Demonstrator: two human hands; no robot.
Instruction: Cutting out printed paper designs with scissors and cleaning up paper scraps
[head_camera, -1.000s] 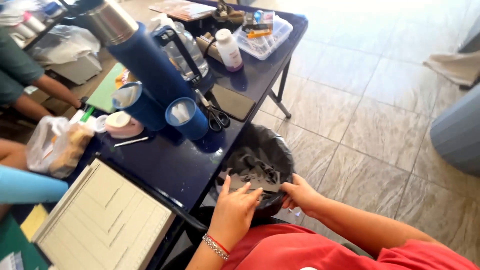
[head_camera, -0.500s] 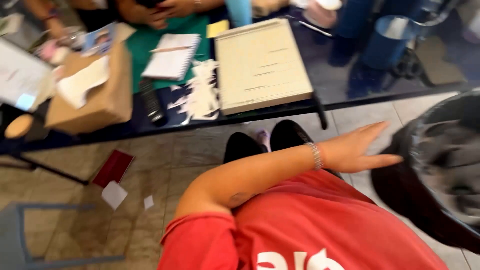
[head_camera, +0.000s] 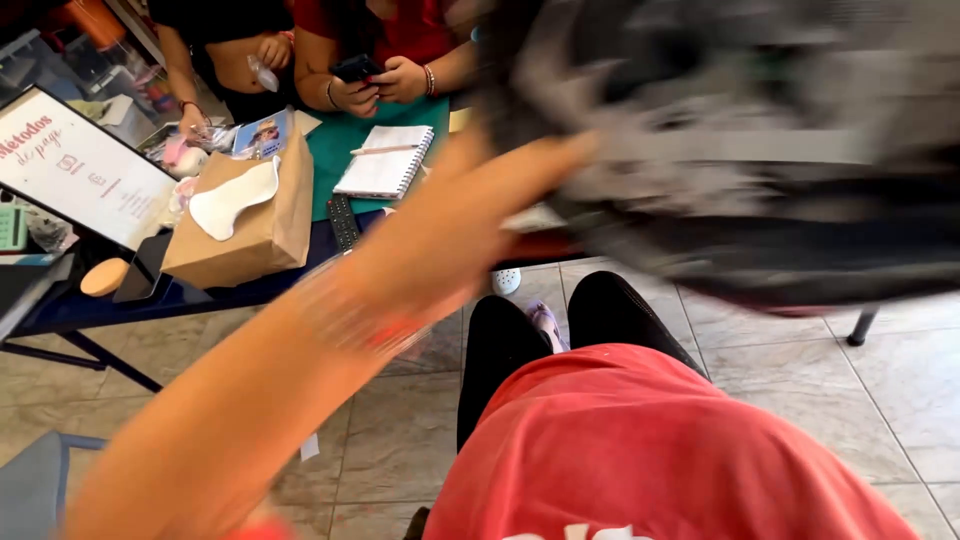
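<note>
At upper right, the left hand (head_camera: 480, 200) lifts the blurred black bag (head_camera: 760, 150); grip unclear. It looks soft and light; take its rim. Right hand unseen.

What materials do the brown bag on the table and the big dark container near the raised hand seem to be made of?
The brown bag looks like matte kraft paper: flat tan colour, sharp folded creases, and it stands stiffly. The dark container beside the left hand is badly motion-blurred; its dark grey, slightly glossy look suggests plastic, perhaps with a crumpled liner, but that stays uncertain.
</note>
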